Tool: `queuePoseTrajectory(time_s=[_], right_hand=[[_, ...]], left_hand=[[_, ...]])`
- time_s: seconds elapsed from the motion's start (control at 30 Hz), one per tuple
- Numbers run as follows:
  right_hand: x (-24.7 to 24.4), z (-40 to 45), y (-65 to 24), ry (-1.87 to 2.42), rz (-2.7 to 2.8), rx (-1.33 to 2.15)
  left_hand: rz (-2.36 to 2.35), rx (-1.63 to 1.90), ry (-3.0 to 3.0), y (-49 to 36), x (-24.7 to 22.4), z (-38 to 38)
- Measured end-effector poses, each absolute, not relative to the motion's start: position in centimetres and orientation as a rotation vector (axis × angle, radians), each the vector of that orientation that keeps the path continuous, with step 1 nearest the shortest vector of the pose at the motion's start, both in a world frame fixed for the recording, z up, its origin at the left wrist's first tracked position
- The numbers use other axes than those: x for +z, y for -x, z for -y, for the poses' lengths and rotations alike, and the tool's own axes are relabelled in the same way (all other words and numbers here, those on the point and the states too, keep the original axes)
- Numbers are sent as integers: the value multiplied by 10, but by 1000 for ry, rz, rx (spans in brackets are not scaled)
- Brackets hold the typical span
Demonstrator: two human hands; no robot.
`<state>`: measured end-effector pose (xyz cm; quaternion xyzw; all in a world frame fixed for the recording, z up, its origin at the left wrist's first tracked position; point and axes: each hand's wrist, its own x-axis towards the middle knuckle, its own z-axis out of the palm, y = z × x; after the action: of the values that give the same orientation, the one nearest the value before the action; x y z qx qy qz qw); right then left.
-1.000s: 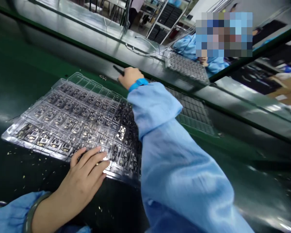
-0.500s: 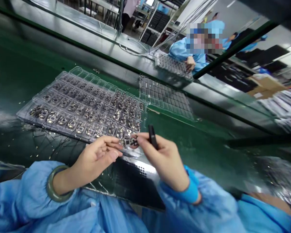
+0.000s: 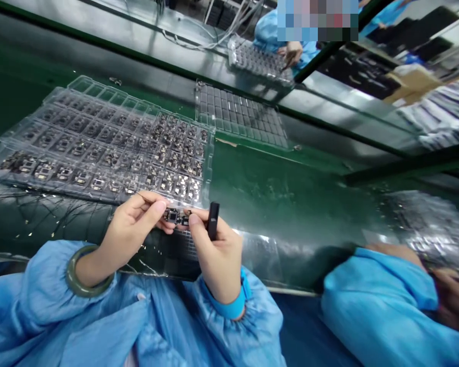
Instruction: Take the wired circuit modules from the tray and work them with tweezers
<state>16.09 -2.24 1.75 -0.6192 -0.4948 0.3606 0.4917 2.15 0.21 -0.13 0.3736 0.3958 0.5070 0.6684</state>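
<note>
The left hand (image 3: 132,227) and right hand (image 3: 216,260) pinch a small circuit board (image 3: 177,217) just off the near edge of a clear plastic tray (image 3: 76,84), the right also gripping a black pen-like tool (image 3: 213,220), while rows of boards fill most of the tray's pockets.

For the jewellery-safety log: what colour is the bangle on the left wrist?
The bangle is muted grey-green; it shows best in the head view.

Room rightward over green mat (image 3: 275,193) — plastic tray (image 3: 99,122) blocking forward

Bright, glary light, warped fisheye edges
</note>
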Motion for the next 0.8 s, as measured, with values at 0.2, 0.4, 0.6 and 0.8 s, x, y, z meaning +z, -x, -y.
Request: queuePoseTrajectory(time_s=[0.2,0.4,0.6,0.8], right_hand=[[8,24,-165,1519,1181,835],[4,28,-167,1523,1180,808],[0,31,-166,1518,1215,727],[4,34,-170,1501,1242,763]], left_hand=[[-952,1087,-861,-24,-5,-4],[-981,1062,-893,-23,-5,-3],[-965,1024,-887,-22,-5,-2],[-981,994,-996,-19,-5,-1]])
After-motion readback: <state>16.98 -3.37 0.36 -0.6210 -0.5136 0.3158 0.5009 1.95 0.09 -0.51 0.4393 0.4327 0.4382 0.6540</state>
